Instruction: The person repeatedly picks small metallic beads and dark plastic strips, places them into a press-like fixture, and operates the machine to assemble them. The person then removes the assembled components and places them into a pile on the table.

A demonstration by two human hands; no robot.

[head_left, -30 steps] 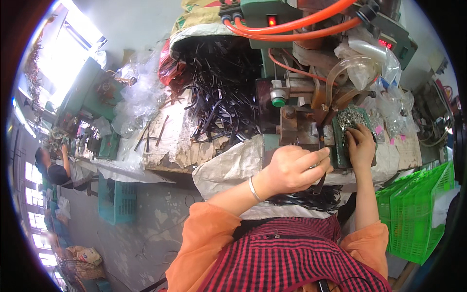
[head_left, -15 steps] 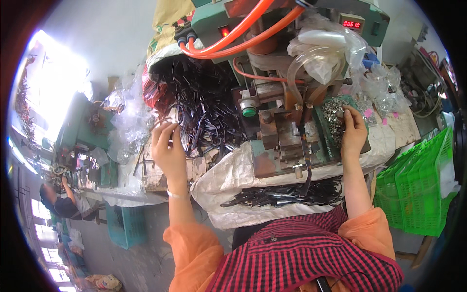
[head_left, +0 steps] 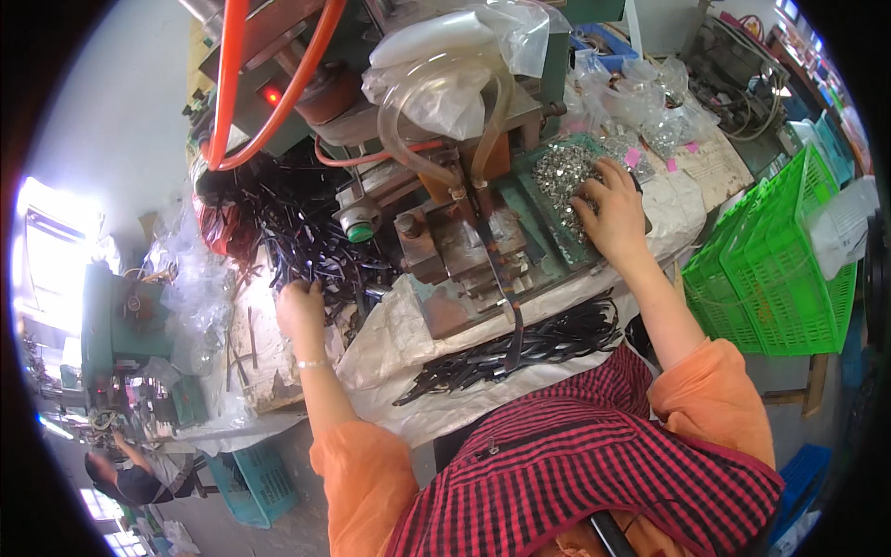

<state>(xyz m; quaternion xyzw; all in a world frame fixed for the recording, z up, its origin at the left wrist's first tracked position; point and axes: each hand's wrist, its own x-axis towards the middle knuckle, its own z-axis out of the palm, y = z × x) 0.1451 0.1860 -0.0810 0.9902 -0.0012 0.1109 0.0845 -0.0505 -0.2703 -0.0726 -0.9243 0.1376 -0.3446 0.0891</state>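
My left hand (head_left: 302, 313) is at the near left edge of a heap of black strips (head_left: 320, 232). Its fingers curl down and together; whatever they pinch is hidden. Over a pile of small shiny metal pieces (head_left: 562, 174), my right hand (head_left: 614, 218) rests with bent fingers and thumb apart, the tips touching the pieces. Between the hands stands a green bench press (head_left: 464, 251) with a steel tooling block. One long black strip (head_left: 502, 286) lies across that block, its near end hanging over the front edge.
More black strips (head_left: 529, 348) lie on white sacking in front of the press. Orange hoses (head_left: 227, 84) and a clear tube (head_left: 394, 130) loop above. A green crate (head_left: 775, 260) stands at the right. Another person (head_left: 130, 473) sits at a machine far left.
The whole view has swung, shifting the press leftward. My left hand has lowered to the black strips, its fingers curling in. My right hand's fingers have spread over the metal pieces.
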